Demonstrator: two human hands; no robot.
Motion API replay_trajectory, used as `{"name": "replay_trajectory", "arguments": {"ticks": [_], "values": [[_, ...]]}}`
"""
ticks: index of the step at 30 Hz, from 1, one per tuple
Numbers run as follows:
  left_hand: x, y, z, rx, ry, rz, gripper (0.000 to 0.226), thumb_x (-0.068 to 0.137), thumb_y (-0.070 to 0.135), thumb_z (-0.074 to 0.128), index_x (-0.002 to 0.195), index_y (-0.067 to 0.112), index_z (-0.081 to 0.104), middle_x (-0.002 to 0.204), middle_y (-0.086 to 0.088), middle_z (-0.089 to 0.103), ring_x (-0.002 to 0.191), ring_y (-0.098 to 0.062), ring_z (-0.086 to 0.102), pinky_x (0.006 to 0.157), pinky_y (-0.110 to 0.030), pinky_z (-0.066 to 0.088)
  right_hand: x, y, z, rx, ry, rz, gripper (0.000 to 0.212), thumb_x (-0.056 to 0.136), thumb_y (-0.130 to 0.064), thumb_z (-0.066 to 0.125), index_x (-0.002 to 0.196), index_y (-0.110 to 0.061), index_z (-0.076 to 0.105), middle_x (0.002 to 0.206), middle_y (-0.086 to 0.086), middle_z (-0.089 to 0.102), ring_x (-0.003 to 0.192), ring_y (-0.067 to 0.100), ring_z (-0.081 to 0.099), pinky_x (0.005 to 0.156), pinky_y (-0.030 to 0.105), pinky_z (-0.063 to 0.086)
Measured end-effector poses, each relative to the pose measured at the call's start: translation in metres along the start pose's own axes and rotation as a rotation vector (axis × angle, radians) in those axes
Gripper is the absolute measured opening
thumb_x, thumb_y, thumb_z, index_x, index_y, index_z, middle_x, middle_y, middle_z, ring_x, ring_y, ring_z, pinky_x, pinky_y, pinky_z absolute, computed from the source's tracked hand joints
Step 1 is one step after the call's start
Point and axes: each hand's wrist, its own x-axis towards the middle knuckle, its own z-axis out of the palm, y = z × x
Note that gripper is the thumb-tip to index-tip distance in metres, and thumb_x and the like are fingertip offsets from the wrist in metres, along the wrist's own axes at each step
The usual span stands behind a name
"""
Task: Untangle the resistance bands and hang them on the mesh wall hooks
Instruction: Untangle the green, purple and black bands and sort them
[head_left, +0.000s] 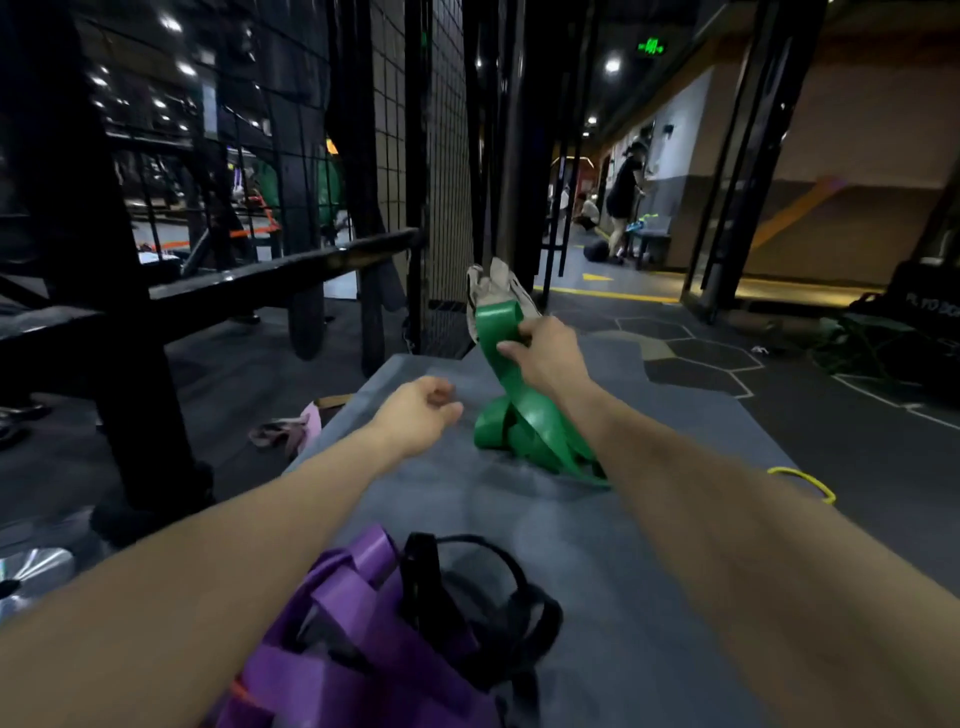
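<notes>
Untangling step: right hand (545, 353) is gripping the green band (524, 415); left hand (421, 410), loosely curled, is hovering empty beside it. Next, freeing its loops.

Smooth, glossy rubbery green band (524, 410); purple band (353, 613) likewise glossy; matt grey mat (597, 545); black metal mesh wall (447, 156).

Gym: black rack frames (130, 291), mesh wall (447, 156), floor mat (597, 519), resistance bands (524, 415).
</notes>
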Motion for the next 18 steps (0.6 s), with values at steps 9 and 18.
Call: {"name": "replay_trajectory", "arguments": {"ticks": [9,18], "values": [[0.002,-0.036,0.013,0.186,-0.013,-0.074,0.032,0.089,0.02,0.06,0.118,0.006,0.059,0.124,-0.01,0.061,0.112,-0.025,0.057,0.096,-0.031,0.044,-0.023,0.036,0.051,0.071,-0.307,0.007,0.05,0.088,-0.003,0.059,0.136,-0.004,0.045,0.129,0.013,0.058,0.099,0.011,0.052,0.086,0.026,0.048],[-0.094,-0.023,-0.005,0.187,-0.002,-0.081,0.024,0.087,0.018,0.063,0.108,0.006,0.064,0.112,-0.013,0.066,0.105,-0.025,0.06,0.092,-0.029,0.044,-0.125,0.035,0.011,0.076,-0.318,0.047,0.03,0.085,-0.007,0.063,0.114,0.001,0.063,0.109,0.019,0.067,0.089,0.014,0.056,0.083,0.025,0.049]]}}
